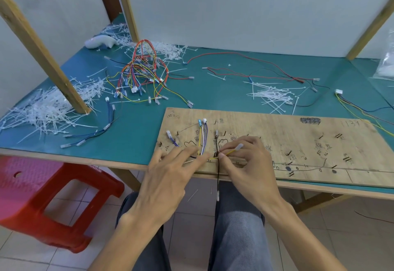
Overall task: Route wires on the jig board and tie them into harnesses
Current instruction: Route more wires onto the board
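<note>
Left hand [168, 177] presses wires [203, 140], right hand [249, 164] pinches yellow wire [229, 153].

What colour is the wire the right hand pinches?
Yellow; the wire in the right hand shows in the head view.

Bare jig board [277, 142] rightward (pins [339, 136] scattered).

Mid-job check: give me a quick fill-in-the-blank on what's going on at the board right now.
1. The right hand pinches a ____ wire.
2. A ____ lead hangs off the jig board's near edge.
3. The plastic stool beside the table is ____.
Missing words: yellow; black; red.
</note>
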The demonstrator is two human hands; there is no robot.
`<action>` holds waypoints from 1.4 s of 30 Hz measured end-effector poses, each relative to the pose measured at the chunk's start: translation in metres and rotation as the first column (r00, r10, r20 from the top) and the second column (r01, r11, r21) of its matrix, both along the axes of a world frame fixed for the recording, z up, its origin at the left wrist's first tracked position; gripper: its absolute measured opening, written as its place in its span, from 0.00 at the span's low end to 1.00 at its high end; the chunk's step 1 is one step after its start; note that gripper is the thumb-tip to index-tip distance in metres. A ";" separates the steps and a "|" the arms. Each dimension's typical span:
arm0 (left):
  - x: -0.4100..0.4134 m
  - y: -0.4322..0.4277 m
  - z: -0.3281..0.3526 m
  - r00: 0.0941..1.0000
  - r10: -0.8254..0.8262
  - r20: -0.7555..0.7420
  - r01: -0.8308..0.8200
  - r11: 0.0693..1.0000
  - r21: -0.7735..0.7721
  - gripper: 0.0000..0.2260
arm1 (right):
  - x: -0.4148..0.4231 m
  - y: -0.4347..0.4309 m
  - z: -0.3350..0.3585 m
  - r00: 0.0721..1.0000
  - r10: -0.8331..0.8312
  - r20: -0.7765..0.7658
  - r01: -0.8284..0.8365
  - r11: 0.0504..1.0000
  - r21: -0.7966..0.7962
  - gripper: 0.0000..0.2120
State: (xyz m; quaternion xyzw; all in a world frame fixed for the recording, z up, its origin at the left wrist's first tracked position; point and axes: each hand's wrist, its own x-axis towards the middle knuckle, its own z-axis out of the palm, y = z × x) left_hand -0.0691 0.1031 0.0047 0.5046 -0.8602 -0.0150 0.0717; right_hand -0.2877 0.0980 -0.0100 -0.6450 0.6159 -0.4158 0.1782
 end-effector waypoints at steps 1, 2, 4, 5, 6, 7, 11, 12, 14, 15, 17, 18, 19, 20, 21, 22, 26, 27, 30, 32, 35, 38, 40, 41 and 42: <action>-0.001 -0.001 0.002 0.999 -0.009 0.043 0.008 1.000 0.019 0.53 | -0.001 -0.004 0.002 1.000 -0.017 -0.003 0.017 1.000 0.026 0.06; -0.002 -0.002 0.004 0.996 -0.020 0.081 0.018 0.999 0.032 0.53 | -0.003 -0.008 0.005 1.000 -0.029 -0.007 0.029 0.998 0.057 0.06; -0.004 -0.004 0.007 0.988 -0.046 0.145 0.039 0.998 0.046 0.52 | -0.005 -0.015 0.010 0.999 -0.036 -0.015 0.037 0.994 0.104 0.07; -0.005 -0.004 0.008 0.983 -0.056 0.174 0.046 0.997 0.059 0.51 | -0.005 -0.019 0.012 0.999 -0.036 -0.018 0.038 0.992 0.118 0.07; -0.006 -0.004 0.009 0.978 -0.063 0.197 0.050 0.996 0.072 0.51 | -0.006 -0.023 0.013 0.999 -0.035 -0.013 0.036 0.990 0.140 0.07; -0.006 -0.004 0.009 0.974 -0.071 0.215 0.055 0.995 0.080 0.50 | -0.006 -0.027 0.013 1.000 -0.030 0.003 0.029 0.984 0.175 0.07; -0.007 -0.006 0.012 0.969 -0.067 0.239 0.049 0.996 0.081 0.47 | -0.009 -0.039 0.011 0.997 -0.018 0.075 -0.004 0.959 0.283 0.08; -0.007 -0.006 0.012 0.969 -0.065 0.238 0.046 0.995 0.085 0.47 | -0.009 -0.042 0.011 0.998 -0.019 0.064 0.001 0.963 0.269 0.08; -0.007 -0.006 0.012 0.973 -0.057 0.222 0.039 0.996 0.085 0.47 | -0.009 -0.047 0.013 0.999 -0.022 0.041 0.011 0.970 0.242 0.09; -0.007 -0.005 0.011 0.977 -0.053 0.208 0.039 0.997 0.073 0.47 | -0.007 -0.050 0.014 0.999 -0.028 0.018 0.023 0.972 0.234 0.09; -0.008 -0.005 0.010 0.981 -0.041 0.190 0.031 0.998 0.059 0.47 | -0.002 -0.054 0.015 0.997 -0.046 -0.059 0.057 0.976 0.209 0.10; -0.009 -0.005 0.010 0.981 -0.035 0.193 0.024 0.998 0.059 0.48 | 0.000 -0.055 0.015 0.993 -0.058 -0.104 0.078 0.978 0.192 0.10; -0.010 -0.005 0.010 0.980 -0.029 0.198 0.018 0.998 0.061 0.49 | 0.003 -0.056 0.015 0.986 -0.070 -0.148 0.095 0.981 0.171 0.09; -0.010 -0.005 0.011 0.979 -0.027 0.203 0.014 0.998 0.066 0.49 | 0.005 -0.056 0.015 0.980 -0.075 -0.186 0.104 0.983 0.151 0.08; -0.010 -0.005 0.011 0.979 -0.027 0.201 0.013 0.997 0.072 0.49 | 0.005 -0.058 0.015 0.976 -0.070 -0.206 0.099 0.986 0.133 0.08; -0.010 -0.005 0.010 0.982 -0.030 0.189 0.016 0.997 0.074 0.49 | 0.006 -0.059 0.015 0.977 -0.055 -0.204 0.081 0.989 0.122 0.06; -0.008 -0.004 0.007 0.987 -0.029 0.158 0.022 0.999 0.048 0.49 | 0.005 -0.066 0.019 0.992 0.035 -0.121 -0.016 0.988 0.154 0.12; -0.008 -0.004 0.006 0.987 -0.033 0.157 0.027 0.999 0.042 0.49 | 0.004 -0.069 0.021 0.989 0.064 -0.131 -0.042 0.985 0.170 0.13; -0.009 -0.005 0.005 0.988 -0.032 0.153 0.027 0.999 0.030 0.49 | 0.003 -0.081 0.028 0.977 0.128 -0.168 -0.087 0.969 0.229 0.05; -0.009 -0.006 0.004 0.987 -0.030 0.159 0.024 0.999 0.042 0.48 | 0.001 -0.089 0.032 0.975 0.133 -0.176 -0.083 0.961 0.265 0.06; -0.009 -0.006 0.002 0.989 -0.029 0.147 0.024 0.999 0.036 0.49 | 0.000 -0.097 0.034 0.980 0.112 -0.166 -0.053 0.944 0.326 0.08; -0.009 -0.007 0.001 0.990 -0.026 0.142 0.023 0.999 0.023 0.49 | -0.002 -0.102 0.034 0.984 0.084 -0.155 -0.020 0.927 0.373 0.09; -0.009 -0.007 0.001 0.989 -0.021 0.145 0.018 0.999 0.027 0.49 | -0.003 -0.106 0.037 0.985 0.086 -0.151 -0.015 0.907 0.421 0.08; -0.009 -0.006 0.001 0.989 -0.024 0.143 0.019 0.999 0.034 0.49 | -0.005 -0.108 0.038 0.986 0.092 -0.138 -0.020 0.893 0.450 0.08; -0.009 -0.006 0.000 0.990 -0.028 0.139 0.024 0.999 0.034 0.49 | -0.006 -0.110 0.040 0.988 0.101 -0.121 -0.031 0.877 0.479 0.07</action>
